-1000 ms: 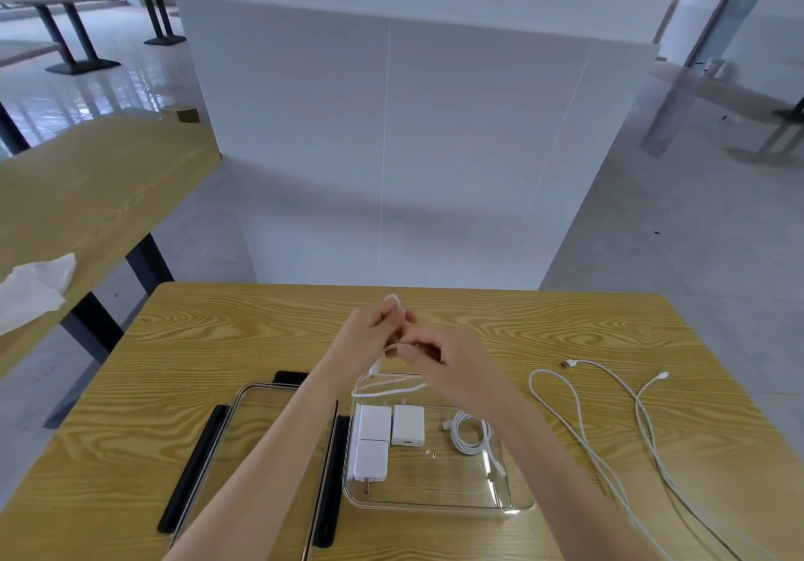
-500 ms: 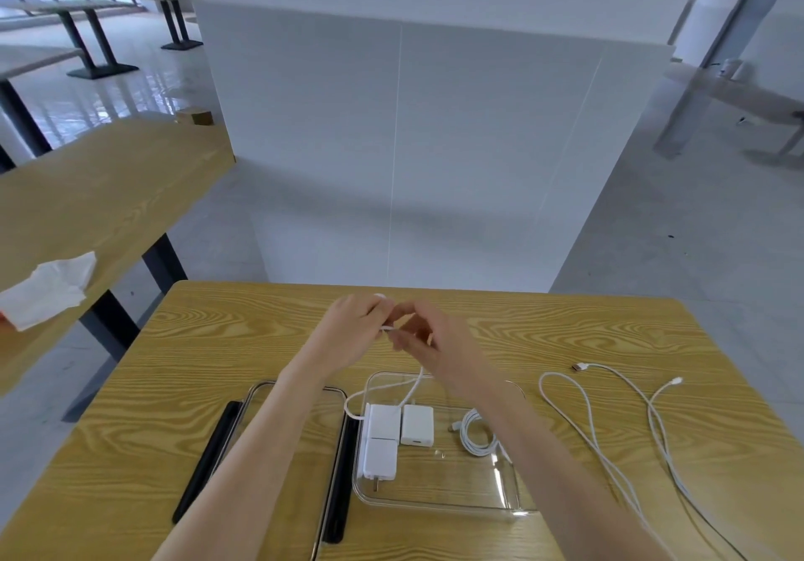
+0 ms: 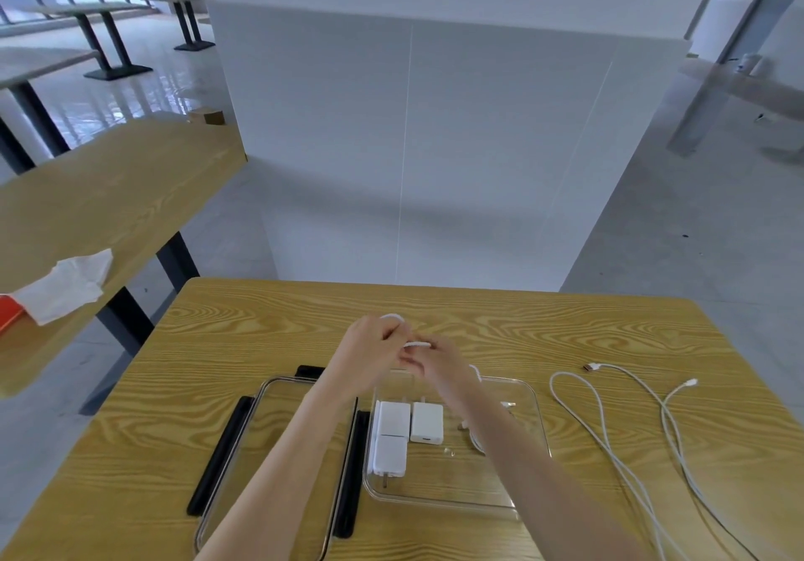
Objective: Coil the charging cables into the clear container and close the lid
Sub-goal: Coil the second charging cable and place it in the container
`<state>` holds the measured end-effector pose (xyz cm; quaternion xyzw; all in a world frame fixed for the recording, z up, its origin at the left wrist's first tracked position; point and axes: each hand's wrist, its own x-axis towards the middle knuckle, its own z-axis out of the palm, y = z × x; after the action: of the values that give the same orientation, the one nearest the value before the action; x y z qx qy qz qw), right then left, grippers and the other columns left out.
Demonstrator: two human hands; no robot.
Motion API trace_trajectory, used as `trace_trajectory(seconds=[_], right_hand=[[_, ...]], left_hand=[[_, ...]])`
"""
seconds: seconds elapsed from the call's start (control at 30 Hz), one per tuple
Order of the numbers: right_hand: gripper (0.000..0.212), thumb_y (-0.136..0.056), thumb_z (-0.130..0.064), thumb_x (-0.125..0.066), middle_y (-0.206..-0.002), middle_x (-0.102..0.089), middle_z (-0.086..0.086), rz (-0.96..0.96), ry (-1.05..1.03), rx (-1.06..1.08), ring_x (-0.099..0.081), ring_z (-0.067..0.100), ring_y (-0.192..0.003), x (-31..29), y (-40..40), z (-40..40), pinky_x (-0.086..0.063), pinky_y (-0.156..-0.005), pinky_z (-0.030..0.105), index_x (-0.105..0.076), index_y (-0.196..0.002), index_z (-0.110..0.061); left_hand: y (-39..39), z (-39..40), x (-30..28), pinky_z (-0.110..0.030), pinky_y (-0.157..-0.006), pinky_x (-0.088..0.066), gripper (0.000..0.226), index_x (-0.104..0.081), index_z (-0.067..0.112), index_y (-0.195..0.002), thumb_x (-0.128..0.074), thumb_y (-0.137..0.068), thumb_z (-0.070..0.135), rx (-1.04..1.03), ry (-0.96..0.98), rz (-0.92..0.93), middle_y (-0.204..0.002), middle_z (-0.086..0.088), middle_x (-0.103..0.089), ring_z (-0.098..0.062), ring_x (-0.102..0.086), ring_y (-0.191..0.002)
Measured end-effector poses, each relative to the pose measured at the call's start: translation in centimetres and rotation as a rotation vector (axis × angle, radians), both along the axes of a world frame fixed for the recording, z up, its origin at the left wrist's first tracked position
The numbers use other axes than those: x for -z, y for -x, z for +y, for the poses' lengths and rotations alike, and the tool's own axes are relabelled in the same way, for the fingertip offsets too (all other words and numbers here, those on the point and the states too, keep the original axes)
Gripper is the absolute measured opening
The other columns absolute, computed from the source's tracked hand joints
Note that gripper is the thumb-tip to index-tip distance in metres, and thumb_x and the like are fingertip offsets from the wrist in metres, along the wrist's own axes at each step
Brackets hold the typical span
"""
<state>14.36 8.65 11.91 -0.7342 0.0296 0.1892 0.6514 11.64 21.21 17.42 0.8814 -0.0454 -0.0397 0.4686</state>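
My left hand (image 3: 373,349) and my right hand (image 3: 439,364) meet above the far edge of the clear container (image 3: 533,421), both pinching a white charging cable (image 3: 415,344) wound into a small coil between the fingers. Inside the container lie white charger blocks (image 3: 393,434) and another coiled white cable (image 3: 476,441), mostly hidden by my right forearm. The clear lid (image 3: 269,412) with black clips lies flat to the left of the container. A long loose white cable (image 3: 609,421) sprawls on the wooden table (image 3: 261,334) at the right.
A second wooden table (image 3: 108,195) stands to the left, with crumpled white tissue (image 3: 65,282) and an orange item (image 3: 8,314) on it. A white pillar (image 3: 413,147) rises just beyond the table's far edge.
The slack cable that hung from my hands toward the container has been drawn up into the coil. The hands stay together, and the view has shifted slightly left.
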Motion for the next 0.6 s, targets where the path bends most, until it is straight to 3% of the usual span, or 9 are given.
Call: trace_trajectory(seconds=[0.07, 0.2, 0.3, 0.4, 0.47, 0.6], right_hand=[[0.018, -0.09, -0.011, -0.056, -0.074, -0.067, 0.007, -0.133, 0.028, 0.1, -0.062, 0.012, -0.07, -1.2, -0.2, -0.5, -0.047, -0.075, 0.022, -0.069, -0.085, 0.0], [0.012, -0.084, -0.02, -0.067, -0.08, -0.069, -0.006, -0.309, 0.077, 0.273, -0.061, -0.003, -0.071, -3.3, 0.0, -2.9, -0.043, -0.061, 0.004, -0.072, -0.091, -0.011], [0.003, -0.078, -0.023, -0.073, -0.074, -0.068, -0.005, -0.392, 0.081, 0.285, -0.059, 0.0, -0.062, -5.4, 0.4, -4.7, -0.042, -0.058, 0.009, -0.073, -0.076, -0.02], [0.024, -0.078, -0.027, -0.072, -0.058, -0.059, 0.004, -0.449, 0.11, 0.175, -0.046, 0.017, -0.055, -7.2, 0.0, -5.9, -0.04, -0.059, 0.026, -0.069, -0.055, -0.024], [0.036, -0.082, -0.029, -0.068, -0.048, -0.046, 0.007, -0.45, 0.106, 0.113, -0.039, 0.02, -0.052, -7.7, -0.4, -6.0, -0.042, -0.062, 0.032, -0.064, -0.047, -0.021], [0.032, -0.085, -0.026, -0.065, -0.048, -0.037, 0.008, -0.38, 0.13, 0.102, -0.031, 0.014, -0.042, -6.1, -0.1, -5.8, -0.031, -0.046, 0.027, -0.062, -0.064, -0.001]], left_hand=[[0.2, -0.1, 0.1, -0.023, -0.051, -0.029, 0.04, -0.06, 0.01, -0.062, -0.044, -0.095, 0.026, 0.014, 0.077, 0.031, -0.049, 0.004, -0.039, -0.01, -0.033, -0.045], [0.5, -0.2, -0.2, -0.017, -0.048, -0.031, 0.042, -0.061, 0.009, -0.064, -0.041, -0.097, 0.024, 0.056, 0.41, 0.219, -0.048, 0.002, -0.04, -0.009, -0.034, -0.042], [0.6, -0.4, -0.3, -0.017, -0.045, -0.03, 0.041, -0.057, 0.006, -0.064, -0.04, -0.097, 0.023, 0.101, 0.669, 0.372, -0.047, 0.003, -0.04, -0.01, -0.033, -0.043], [1.2, -1.0, -0.6, -0.018, -0.045, -0.028, 0.038, -0.053, 0.008, -0.066, -0.039, -0.096, 0.027, 0.258, 0.864, 0.537, -0.048, 0.005, -0.041, -0.009, -0.032, -0.044], [1.6, -1.7, -0.9, -0.018, -0.046, -0.027, 0.037, -0.051, 0.01, -0.064, -0.039, -0.094, 0.029, 0.414, 0.966, 0.575, -0.049, 0.006, -0.04, -0.008, -0.031, -0.044], [1.7, -2.2, -1.9, -0.016, -0.043, -0.031, 0.037, -0.05, 0.015, -0.059, -0.036, -0.092, 0.026, 0.481, 1.19, 0.52, -0.05, 0.008, -0.035, -0.005, -0.033, -0.042]])
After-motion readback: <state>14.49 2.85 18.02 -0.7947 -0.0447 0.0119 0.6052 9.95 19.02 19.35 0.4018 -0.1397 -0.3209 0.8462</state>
